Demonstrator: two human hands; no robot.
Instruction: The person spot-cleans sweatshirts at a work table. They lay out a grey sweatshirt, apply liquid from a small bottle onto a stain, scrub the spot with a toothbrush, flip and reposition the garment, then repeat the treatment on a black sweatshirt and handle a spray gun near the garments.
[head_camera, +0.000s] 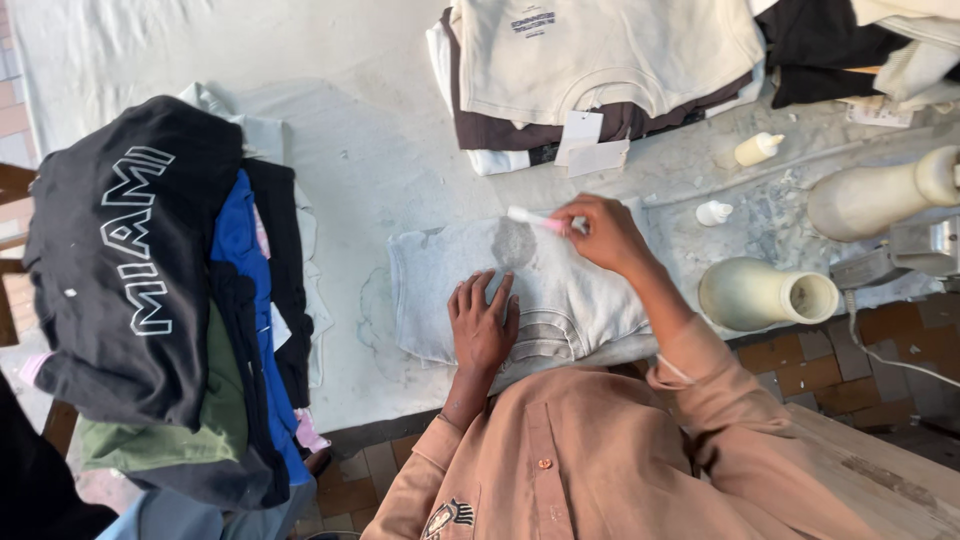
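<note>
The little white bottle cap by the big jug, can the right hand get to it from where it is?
Probably yes. The right hand, holding a small brush, sits just left of the cap, with only bare table between them.

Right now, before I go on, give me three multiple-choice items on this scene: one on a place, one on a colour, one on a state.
1. Where does the left hand rest?
A. flat on the pale grey garment
B. on the dark pile of clothes
C. on the cream jug

2. What colour is the garment that shows in the pile at the left, beside the black top?
A. red
B. blue
C. yellow

3. What is the state of the right hand?
A. open and empty
B. closed on a small brush
C. out of view

Answers:
1 A, the palm lies spread on the grey cloth.
2 B, a bright blue fold shows there.
3 B, the fingers pinch the brush over the dark wet patch.
</note>
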